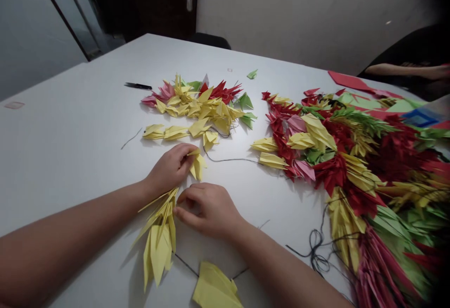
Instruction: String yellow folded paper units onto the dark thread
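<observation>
My left hand point(169, 169) pinches a small folded yellow paper piece point(197, 166) between its fingertips. My right hand point(207, 210) curls beside the top of a bundle of yellow folded paper pieces point(159, 237), its fingertips touching the bundle's upper end. Whether those fingers hold anything is hidden. A dark thread point(228, 160) runs across the white table point(70, 148) to the right of my hands. Just beyond them lies a row of yellow folded pieces point(176, 132). Loose yellow paper point(213, 287) lies at the near edge of the view.
A heap of yellow, red and green folded paper point(197, 104) lies ahead, with a black-handled cutter point(138, 86) beside it. A large multicoloured paper mass point(344, 167) covers the right side, with tangled thread point(316, 251). A co-worker's forearm point(404, 70) rests at the far right.
</observation>
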A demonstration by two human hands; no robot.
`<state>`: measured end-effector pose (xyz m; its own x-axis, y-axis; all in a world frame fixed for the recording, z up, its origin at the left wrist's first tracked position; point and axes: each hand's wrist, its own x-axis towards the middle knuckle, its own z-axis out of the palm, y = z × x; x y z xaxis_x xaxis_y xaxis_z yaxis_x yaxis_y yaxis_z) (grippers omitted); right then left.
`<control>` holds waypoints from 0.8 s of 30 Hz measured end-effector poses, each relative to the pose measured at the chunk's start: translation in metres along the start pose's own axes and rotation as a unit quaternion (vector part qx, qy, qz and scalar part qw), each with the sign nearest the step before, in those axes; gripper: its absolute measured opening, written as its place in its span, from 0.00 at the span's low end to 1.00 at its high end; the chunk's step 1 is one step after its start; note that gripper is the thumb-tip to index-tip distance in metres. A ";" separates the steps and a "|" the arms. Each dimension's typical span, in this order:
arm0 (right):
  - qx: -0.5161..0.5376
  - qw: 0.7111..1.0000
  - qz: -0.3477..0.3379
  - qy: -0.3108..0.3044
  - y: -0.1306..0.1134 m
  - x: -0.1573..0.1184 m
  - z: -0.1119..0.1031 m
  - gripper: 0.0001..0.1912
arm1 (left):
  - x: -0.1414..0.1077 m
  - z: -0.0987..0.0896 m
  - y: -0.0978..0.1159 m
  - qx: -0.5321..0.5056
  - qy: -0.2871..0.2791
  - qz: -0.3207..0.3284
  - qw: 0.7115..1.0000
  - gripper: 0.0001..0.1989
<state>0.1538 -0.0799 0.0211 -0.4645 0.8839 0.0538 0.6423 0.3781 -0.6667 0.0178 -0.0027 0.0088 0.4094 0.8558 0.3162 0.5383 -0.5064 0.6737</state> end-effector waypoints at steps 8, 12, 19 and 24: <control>0.034 0.981 -0.098 0.163 0.003 -0.002 0.000 0.03 | 0.001 -0.003 0.001 -0.067 0.005 -0.067 0.995 0.13; -0.016 0.919 -0.225 0.324 0.012 -0.007 -0.012 0.05 | 0.002 -0.007 -0.001 -0.096 0.022 -0.109 0.989 0.14; -0.098 0.911 -0.270 0.297 0.019 -0.013 -0.012 0.09 | 0.003 -0.007 -0.007 -0.103 0.019 -0.060 0.993 0.13; -0.066 0.911 -0.266 0.308 0.022 -0.008 -0.011 0.08 | 0.000 -0.008 -0.008 -0.114 0.041 -0.057 0.991 0.13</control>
<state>0.1789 -0.0759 0.0143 -0.3278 0.5374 0.7770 0.5119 0.7923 -0.3320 0.0078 0.0025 0.0090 0.2889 0.9168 0.2758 0.3940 -0.3764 0.8385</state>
